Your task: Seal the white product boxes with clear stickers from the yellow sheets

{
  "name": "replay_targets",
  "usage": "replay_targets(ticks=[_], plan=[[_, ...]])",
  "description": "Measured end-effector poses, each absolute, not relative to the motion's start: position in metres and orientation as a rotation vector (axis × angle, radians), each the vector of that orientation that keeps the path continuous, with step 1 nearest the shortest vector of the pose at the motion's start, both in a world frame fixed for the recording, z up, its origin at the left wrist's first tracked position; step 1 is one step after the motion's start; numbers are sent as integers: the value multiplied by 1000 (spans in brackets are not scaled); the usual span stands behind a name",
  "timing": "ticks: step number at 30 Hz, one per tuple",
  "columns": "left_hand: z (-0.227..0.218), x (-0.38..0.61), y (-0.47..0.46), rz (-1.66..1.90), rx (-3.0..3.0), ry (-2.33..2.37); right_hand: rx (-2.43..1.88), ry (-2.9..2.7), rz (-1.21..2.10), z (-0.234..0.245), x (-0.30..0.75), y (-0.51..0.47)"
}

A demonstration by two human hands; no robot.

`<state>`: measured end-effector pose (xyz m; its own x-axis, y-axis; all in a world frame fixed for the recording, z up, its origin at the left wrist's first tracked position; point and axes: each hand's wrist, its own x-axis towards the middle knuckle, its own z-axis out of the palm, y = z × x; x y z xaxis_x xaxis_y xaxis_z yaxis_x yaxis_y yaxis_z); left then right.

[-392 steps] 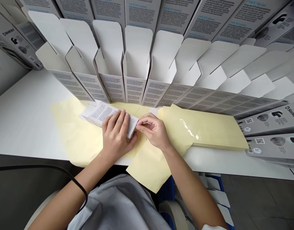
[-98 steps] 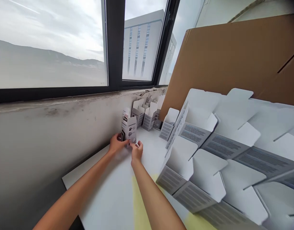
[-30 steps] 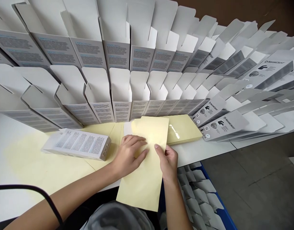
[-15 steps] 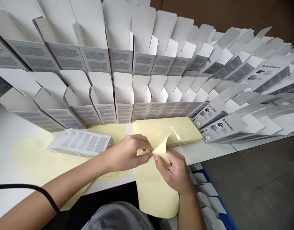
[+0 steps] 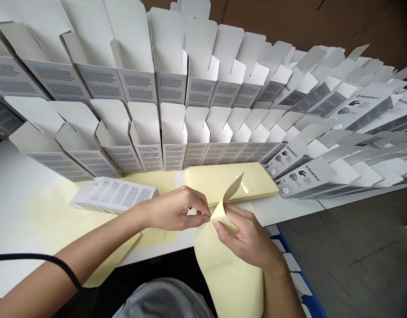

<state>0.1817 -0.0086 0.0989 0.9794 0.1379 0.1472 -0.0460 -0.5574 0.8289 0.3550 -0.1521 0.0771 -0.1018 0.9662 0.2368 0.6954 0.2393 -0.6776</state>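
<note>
A pale yellow, glossy sheet [image 5: 231, 274] like sticker backing paper is gripped by my right hand [image 5: 248, 234], thumb in front and fingers behind. Its upper part bends sharply up and away, while the lower part hangs past the table edge. At the left side of this bend, my left hand [image 5: 181, 210] is closed in a pinch of thumb and forefinger; whatever is between the tips is too small to make out. Behind my hands lies a stack of similar yellow sheets [image 5: 203, 179], shiny on top. A closed white printed box [image 5: 119, 194] lies flat beyond my left forearm.
Rows of upright cartons [image 5: 175, 154] with raised flaps line the back of the white table [image 5: 11, 194]. More printed SilverCrest cartons [image 5: 309, 174] stand at right. Loose yellow sheets [image 5: 44, 212] lie at left. Below the table's right side is a blue crate [image 5: 311, 300] holding white boxes.
The sheet has swung slightly right and lower, and its upper end now curls up more steeply. My right hand has shifted right with it; my left hand stays pinched at the bend.
</note>
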Motion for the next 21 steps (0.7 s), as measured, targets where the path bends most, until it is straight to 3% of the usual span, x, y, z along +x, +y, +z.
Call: replay_targets(ticks=[21], plan=[[89, 186, -8, 242, 2036, 31, -1480, -1816, 672, 71, 358, -156]])
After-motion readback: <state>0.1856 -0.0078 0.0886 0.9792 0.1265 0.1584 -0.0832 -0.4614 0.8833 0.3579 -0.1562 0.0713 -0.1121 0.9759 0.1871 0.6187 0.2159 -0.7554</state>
